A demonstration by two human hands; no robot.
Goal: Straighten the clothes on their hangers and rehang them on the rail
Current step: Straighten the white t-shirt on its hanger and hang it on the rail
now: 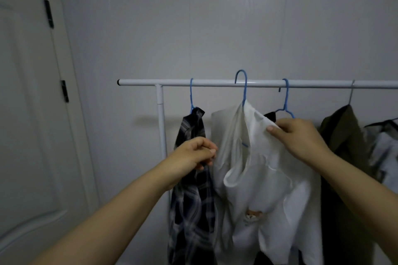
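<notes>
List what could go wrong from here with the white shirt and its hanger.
1. The blue hanger's hook looks raised off the rail; a tug could drop it.
2. The white shirt hangs bunched and lopsided; the right hand pinching one shoulder may pull it off entirely.
3. The left hand sits against the plaid shirt and might drag it along.

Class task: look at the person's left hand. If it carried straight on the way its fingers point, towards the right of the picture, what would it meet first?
Probably the white shirt: the left hand already pinches at its edge, beside the plaid shirt. Depth is unclear.
</notes>
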